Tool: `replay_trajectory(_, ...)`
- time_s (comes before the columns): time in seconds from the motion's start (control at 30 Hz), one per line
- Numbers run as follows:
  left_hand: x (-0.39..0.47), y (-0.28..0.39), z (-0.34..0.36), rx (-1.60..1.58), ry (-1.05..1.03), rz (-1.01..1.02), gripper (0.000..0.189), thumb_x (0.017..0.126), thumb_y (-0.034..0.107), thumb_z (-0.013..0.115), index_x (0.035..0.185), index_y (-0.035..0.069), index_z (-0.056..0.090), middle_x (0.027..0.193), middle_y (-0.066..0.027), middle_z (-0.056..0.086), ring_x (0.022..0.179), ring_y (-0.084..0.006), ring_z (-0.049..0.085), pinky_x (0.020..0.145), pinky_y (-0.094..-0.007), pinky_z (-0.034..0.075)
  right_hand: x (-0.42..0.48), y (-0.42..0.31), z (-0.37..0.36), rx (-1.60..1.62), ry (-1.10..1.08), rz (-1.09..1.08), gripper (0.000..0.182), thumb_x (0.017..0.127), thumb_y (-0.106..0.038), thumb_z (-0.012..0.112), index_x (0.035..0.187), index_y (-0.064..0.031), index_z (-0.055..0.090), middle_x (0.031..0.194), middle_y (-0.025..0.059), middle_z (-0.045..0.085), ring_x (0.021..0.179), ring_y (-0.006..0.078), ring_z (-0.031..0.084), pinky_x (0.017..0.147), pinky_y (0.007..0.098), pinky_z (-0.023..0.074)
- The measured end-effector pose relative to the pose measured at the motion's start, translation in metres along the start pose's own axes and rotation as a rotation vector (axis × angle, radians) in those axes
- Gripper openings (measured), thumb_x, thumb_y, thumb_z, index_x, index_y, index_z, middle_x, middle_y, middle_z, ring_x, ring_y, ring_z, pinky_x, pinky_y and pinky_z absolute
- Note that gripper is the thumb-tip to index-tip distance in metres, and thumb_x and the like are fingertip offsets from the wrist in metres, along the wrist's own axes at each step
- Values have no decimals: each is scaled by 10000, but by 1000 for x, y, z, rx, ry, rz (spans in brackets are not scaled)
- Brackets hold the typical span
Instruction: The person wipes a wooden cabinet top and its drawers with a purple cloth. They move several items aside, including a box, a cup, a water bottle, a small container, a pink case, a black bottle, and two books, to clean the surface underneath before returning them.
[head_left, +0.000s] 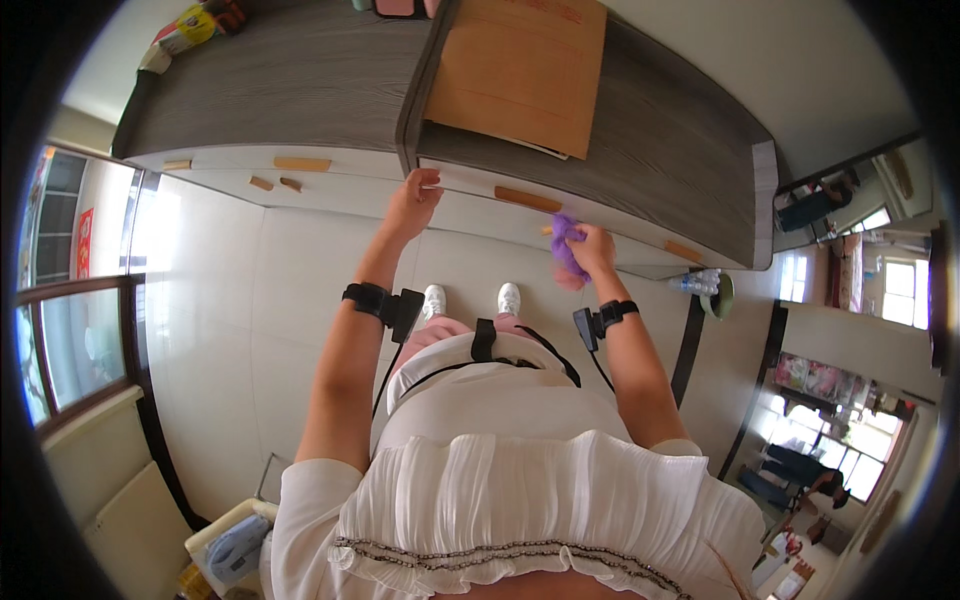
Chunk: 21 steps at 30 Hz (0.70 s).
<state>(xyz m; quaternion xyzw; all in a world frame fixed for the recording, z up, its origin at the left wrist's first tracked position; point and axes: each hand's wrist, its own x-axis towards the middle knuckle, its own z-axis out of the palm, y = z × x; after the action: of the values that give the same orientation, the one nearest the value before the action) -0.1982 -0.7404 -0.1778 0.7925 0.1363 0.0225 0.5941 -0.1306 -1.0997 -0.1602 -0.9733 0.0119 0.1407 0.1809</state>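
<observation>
A bunched purple cloth (564, 244) with a pinkish end hangs from my right hand (598, 249), which grips it in front of the cabinet's white drawer fronts. Just above the cloth is a wooden drawer handle (528, 199). My left hand (415, 204) is raised by the front corner where the two dark wood-grain tops meet; its fingers are loosely curled and apart, holding nothing. Whether its fingertips touch the cabinet edge I cannot tell. On the raised right section (660, 142) of the cabinet lies a large brown paper envelope (517, 75) bearing writing.
Boxes (196, 28) sit at the far left of the lower cabinet top (285, 82). Plastic bottles (696, 282) and a green container (718, 297) stand on the floor by the cabinet's right end. Behind on the left is a cream bin (232, 540). Another person (806, 469) is farther off at right.
</observation>
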Motion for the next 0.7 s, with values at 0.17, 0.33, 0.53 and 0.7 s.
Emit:
replay_trajectory(0.17, -23, -55, -25, 78, 64, -74, 318, 946, 218, 648, 1229, 76, 677, 1057, -120, 753, 990, -256, 720, 877, -370, 555, -15, -30, -6, 129, -197, -264, 256, 805, -271, 766, 1037, -163, 781, 994, 120, 764, 958, 310, 727, 852, 403, 564)
replay_trajectory(0.33, -51, -58, -52, -2, 78, -198, 328, 951, 248, 619, 1222, 76, 686, 1081, -143, 747, 1007, -290, 710, 894, -375, 543, -38, -118, -24, 246, -36, -577, 377, 814, -54, 730, 1176, -156, 706, 1113, 106, 735, 965, 305, 717, 834, 396, 565)
replay_trajectory(0.53, -69, -70, -74, -101, 181, -202, 322, 956, 239, 625, 1215, 58, 689, 1100, -147, 743, 1010, -282, 708, 893, -355, 544, -65, -218, -43, 376, 29, -829, 580, 763, 43, 726, 1305, -142, 629, 1274, 127, 674, 1066, 313, 694, 907, 401, 565)
replay_trajectory(0.7, -79, -86, -76, -245, 208, -336, 328, 976, 208, 640, 1241, 15, 666, 1138, -129, 741, 1032, -216, 705, 918, -352, 541, -62, -246, -17, 255, 78, -1042, 630, 725, 15, 752, 1317, -146, 612, 1208, 125, 683, 1102, 334, 660, 921, 417, 552)
